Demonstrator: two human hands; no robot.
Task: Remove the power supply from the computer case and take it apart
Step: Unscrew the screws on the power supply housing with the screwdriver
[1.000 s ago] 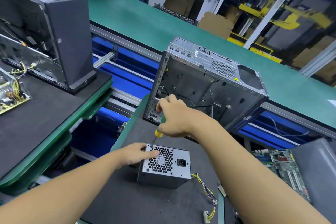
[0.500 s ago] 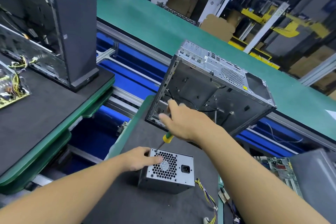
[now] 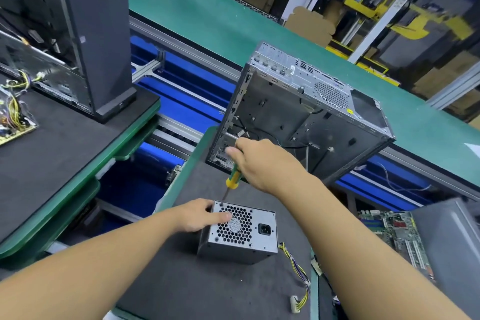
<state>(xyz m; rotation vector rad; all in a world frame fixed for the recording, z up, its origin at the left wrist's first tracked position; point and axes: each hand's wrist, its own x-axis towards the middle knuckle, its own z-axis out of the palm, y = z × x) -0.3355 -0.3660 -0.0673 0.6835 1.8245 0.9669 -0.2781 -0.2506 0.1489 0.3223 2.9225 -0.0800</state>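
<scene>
The grey power supply stands on the dark mat with its honeycomb fan grille facing up. Its yellow and black cable bundle trails off to the right. My left hand rests on the supply's top left edge, thumb lying on the grille. My right hand grips a screwdriver with a green and yellow handle. The screwdriver tip sits at the top left corner of the grille. The open, emptied computer case stands tilted just behind the hands.
A second dark computer case stands at the far left on another mat, a yellow circuit board with wires beside it. A green motherboard lies at the right. A green conveyor belt runs behind.
The view has shifted slightly. My right hand has brought the screwdriver tip down onto the grille's top left corner. My left hand stays on the power supply.
</scene>
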